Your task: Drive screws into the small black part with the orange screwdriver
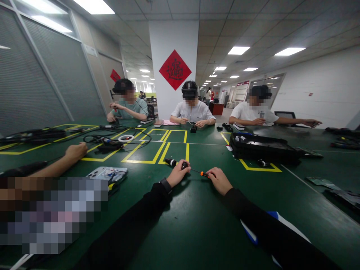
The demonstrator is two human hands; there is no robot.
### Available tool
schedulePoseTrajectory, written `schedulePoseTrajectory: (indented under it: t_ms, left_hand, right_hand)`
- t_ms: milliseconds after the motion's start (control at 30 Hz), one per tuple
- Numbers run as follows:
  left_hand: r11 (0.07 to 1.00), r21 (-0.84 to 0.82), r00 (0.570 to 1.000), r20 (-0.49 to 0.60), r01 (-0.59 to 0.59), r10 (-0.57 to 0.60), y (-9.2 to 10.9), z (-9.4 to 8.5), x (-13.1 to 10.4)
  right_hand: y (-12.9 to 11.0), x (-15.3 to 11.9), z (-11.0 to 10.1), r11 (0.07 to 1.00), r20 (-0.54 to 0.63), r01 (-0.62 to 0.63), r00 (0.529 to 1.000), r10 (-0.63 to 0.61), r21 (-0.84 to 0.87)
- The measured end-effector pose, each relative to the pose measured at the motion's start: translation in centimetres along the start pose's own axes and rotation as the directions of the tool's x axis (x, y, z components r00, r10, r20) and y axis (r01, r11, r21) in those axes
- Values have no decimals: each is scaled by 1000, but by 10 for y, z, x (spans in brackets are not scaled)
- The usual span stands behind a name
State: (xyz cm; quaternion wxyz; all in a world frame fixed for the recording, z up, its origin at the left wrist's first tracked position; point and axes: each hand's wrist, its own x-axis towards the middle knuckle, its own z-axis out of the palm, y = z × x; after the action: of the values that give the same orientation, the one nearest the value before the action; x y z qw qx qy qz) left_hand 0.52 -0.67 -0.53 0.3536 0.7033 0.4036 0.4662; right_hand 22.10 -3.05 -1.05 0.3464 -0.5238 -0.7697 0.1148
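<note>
My right hand (219, 180) is closed on the black and orange handle of a screwdriver (203, 174). Its thin shaft points left, towards my left hand (177, 174), which is closed around a small dark rounded part (184, 165). Whether the tip touches that part is too small to tell. Just beyond my left fingers lies a black cylindrical piece (170, 162) with a pale band, on the green table (194, 221). My left wrist wears a dark band.
A co-worker's arm (63, 159) reaches in from the left, near a clear plastic box (108, 173). Cables and a white ring (126, 138) lie beyond. A large black tray-like housing (261, 146) stands at right. Three people sit across the table. A blue-and-white object (289, 227) lies beside my right forearm.
</note>
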Motion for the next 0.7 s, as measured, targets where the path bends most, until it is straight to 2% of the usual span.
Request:
schedulePoseTrajectory:
  t_ms: [233,500,700]
  left_hand:
    - [1000,-10,1000,10,-2,3,0,-1,0]
    - [999,-37,1000,13,3,-3,0,0,0]
    - [998,-38,999,-3,44,-44,2,1,0]
  right_hand:
    - [-5,-2,-2,999,-11,33,999,-33,-9]
    - [-8,-3,-2,998,-41,-5,999,8,62]
    - [-1,-1,2,999,15,32,999,-32,-17]
